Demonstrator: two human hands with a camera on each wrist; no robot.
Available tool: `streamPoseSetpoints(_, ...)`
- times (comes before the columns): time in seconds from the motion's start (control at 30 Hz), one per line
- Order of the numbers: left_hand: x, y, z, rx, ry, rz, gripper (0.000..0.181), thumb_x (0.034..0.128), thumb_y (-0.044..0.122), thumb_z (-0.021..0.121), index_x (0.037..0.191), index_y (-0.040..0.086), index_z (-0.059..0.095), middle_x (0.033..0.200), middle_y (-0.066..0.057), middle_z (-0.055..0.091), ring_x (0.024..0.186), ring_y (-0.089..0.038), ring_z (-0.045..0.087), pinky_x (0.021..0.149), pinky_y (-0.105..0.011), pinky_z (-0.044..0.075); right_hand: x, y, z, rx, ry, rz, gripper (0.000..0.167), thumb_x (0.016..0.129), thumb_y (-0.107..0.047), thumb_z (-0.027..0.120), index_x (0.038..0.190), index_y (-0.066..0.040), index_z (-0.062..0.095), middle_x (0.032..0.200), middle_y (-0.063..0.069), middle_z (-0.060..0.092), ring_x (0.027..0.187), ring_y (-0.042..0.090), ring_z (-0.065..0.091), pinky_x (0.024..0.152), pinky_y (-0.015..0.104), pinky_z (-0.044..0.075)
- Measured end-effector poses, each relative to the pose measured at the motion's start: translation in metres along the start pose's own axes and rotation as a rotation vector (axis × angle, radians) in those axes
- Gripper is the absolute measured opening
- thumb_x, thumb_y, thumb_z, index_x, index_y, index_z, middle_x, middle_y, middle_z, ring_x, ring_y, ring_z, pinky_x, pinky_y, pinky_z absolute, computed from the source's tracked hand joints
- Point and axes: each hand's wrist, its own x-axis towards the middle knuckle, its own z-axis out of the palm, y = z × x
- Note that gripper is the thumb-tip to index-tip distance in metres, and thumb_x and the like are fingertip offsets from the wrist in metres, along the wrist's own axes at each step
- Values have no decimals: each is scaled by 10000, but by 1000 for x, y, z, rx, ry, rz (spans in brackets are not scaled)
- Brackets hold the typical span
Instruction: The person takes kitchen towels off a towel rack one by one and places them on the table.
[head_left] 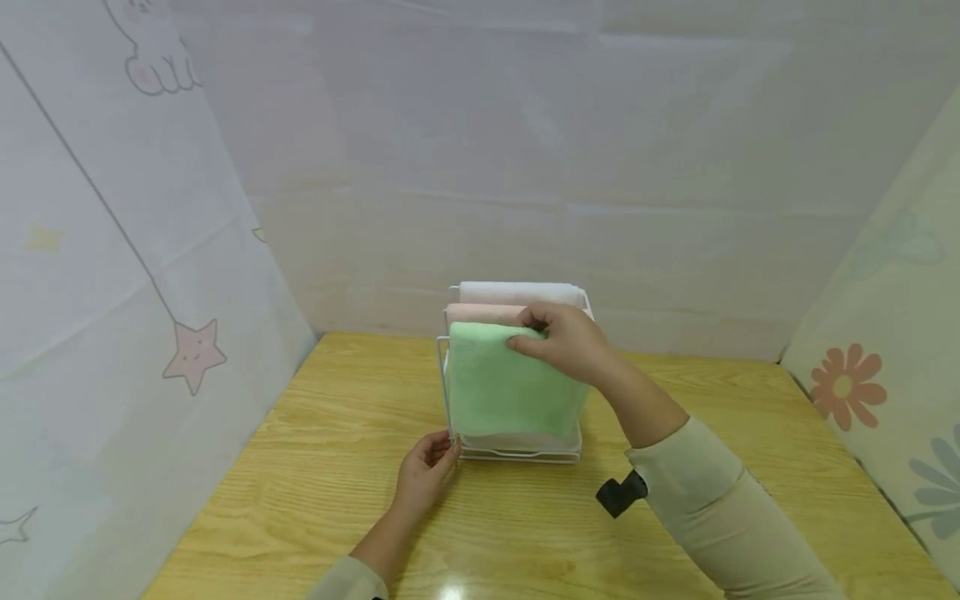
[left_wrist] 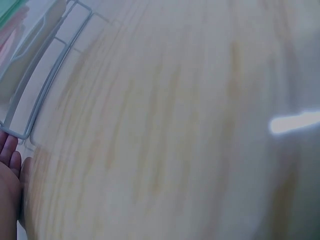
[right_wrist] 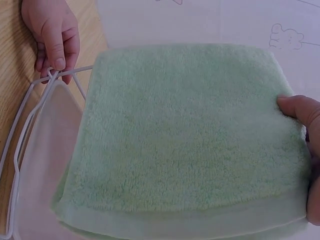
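Observation:
A white wire rack (head_left: 519, 457) with a pale tray inside stands on the wooden table. A folded green towel (head_left: 510, 383) is upright at its front, with a pink towel (head_left: 483, 314) and a white towel (head_left: 517, 292) behind. My right hand (head_left: 573, 342) pinches the green towel's top edge near its right side; in the right wrist view the thumb lies on the towel (right_wrist: 190, 130). My left hand (head_left: 423, 473) holds the rack's front left corner between thumb and fingers, as the right wrist view shows with the hand (right_wrist: 52, 37) at the wire.
The wooden table (head_left: 315, 467) reaches to a pale cloth backdrop (head_left: 480, 150) behind and printed cloth walls on both sides. A black strap piece (head_left: 622, 493) hangs at the right sleeve. Light glares off the table's front part.

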Motion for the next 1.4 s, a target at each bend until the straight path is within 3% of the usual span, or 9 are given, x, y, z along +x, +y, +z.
streamPoseSetpoints(0.2,0,0,-1,-3,-12,-22,337,924,100,675,1202,-72,598,1100,-207,658,884,-41,593,800,-149,520,3,-1,-3,50,44,-47,176,891,-212,733,1038,-117,711,1010,28,706,901,167,587,821,327,499)
streamPoseSetpoints(0.47,0,0,-1,0,-25,-35,357,931,127,673,1223,-61,588,1127,-200,653,914,-72,591,807,-155,518,8,-3,-12,80,79,-47,231,879,-232,747,1095,-154,732,980,24,718,787,184,524,645,275,455)
streamPoseSetpoints(0.67,0,-1,-1,5,-19,-51,351,927,115,675,1225,-50,593,1133,-191,653,922,-80,589,809,-144,512,10,-7,-23,120,87,-6,227,884,-255,739,1092,-168,717,917,-2,665,788,191,511,636,259,444)
streamPoseSetpoints(0.9,-1,1,0,5,-17,-43,337,926,116,675,1212,-48,606,1136,-199,661,908,-52,588,811,-150,511,9,-16,-43,118,111,-24,244,888,-262,738,1101,-147,703,888,-32,653,762,184,510,621,253,447)
streamPoseSetpoints(1.17,-1,2,1,7,-7,3,302,920,116,683,1183,-25,641,1115,-204,679,890,-46,605,805,-157,520,3,-33,-72,101,182,-6,280,882,-298,744,1103,-132,700,813,-166,626,734,149,488,613,240,437)
streamPoseSetpoints(1.4,1,2,3,-6,-9,-12,300,913,102,688,1183,-24,646,1125,-204,683,885,-42,605,804,-159,520,-7,-46,-97,146,291,-80,216,871,-225,758,1060,-127,718,791,-223,645,656,86,519,555,211,446)
